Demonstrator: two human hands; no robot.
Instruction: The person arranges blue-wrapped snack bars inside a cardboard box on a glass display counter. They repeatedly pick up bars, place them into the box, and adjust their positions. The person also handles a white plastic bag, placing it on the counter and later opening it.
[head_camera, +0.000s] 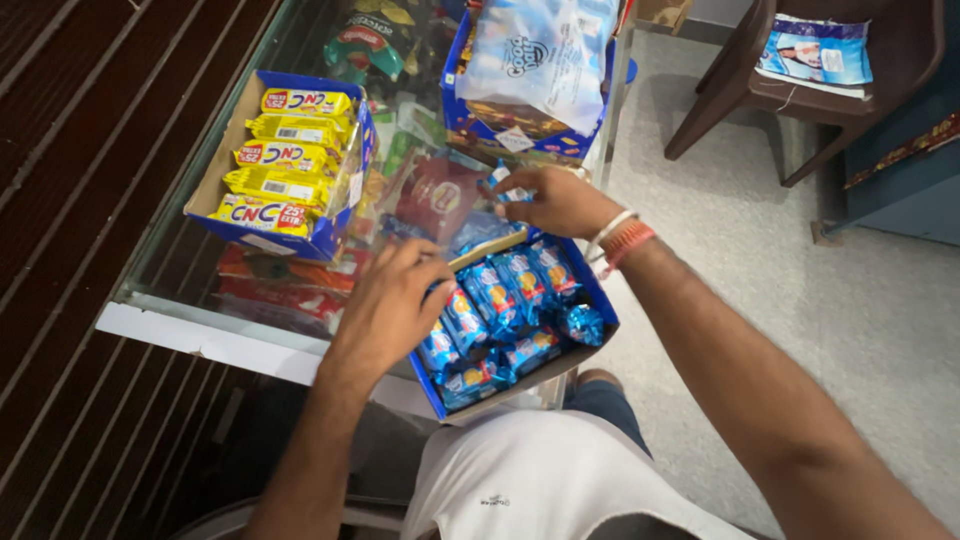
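A blue cardboard box (601, 303) of small blue snack packets (505, 290) sits on the near edge of a glass counter (190, 262). My left hand (388, 303) rests on the box's left side, fingers spread over the packets and the raised flap. Just beyond the box's far end, my right hand (555, 200) pinches one small blue packet (503, 187) between fingers and thumb. A bracelet and a red thread band circle my right wrist.
A second blue box (336, 232) holds several yellow packets at the counter's left. Another box with a clear bag on top (535, 55) stands at the back. Packaged goods show under the glass. A brown chair (740, 85) stands on the grey floor at right.
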